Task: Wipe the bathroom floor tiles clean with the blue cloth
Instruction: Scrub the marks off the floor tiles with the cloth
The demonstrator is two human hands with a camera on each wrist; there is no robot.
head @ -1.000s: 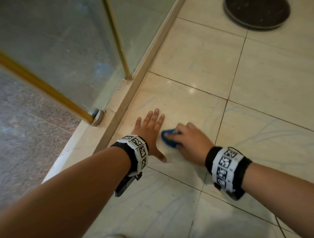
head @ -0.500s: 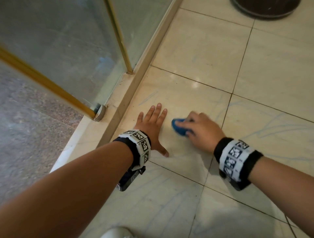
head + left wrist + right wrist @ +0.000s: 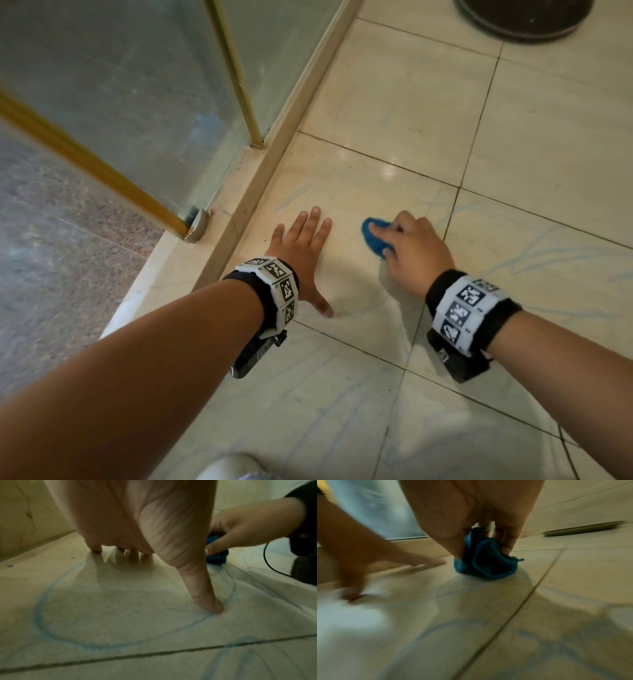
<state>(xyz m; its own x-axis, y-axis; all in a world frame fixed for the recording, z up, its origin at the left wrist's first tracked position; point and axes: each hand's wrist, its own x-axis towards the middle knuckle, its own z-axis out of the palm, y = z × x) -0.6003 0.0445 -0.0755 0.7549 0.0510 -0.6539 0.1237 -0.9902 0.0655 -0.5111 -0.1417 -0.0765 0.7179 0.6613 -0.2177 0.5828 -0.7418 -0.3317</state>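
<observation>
- The blue cloth [image 3: 375,236] is bunched under the curled fingers of the right hand [image 3: 412,251] and pressed onto the floor tiles [image 3: 394,113].
- The left hand [image 3: 301,253] is laid flat on the tile just left of the cloth, fingers straight and spread.
- Blue chalk-like marks [image 3: 39,615] are seen around the left hand.

Glass shower door [image 3: 130,89], gold-framed, left of the marble threshold [image 3: 219,246]; dark round mat [image 3: 524,17] far beyond it.
</observation>
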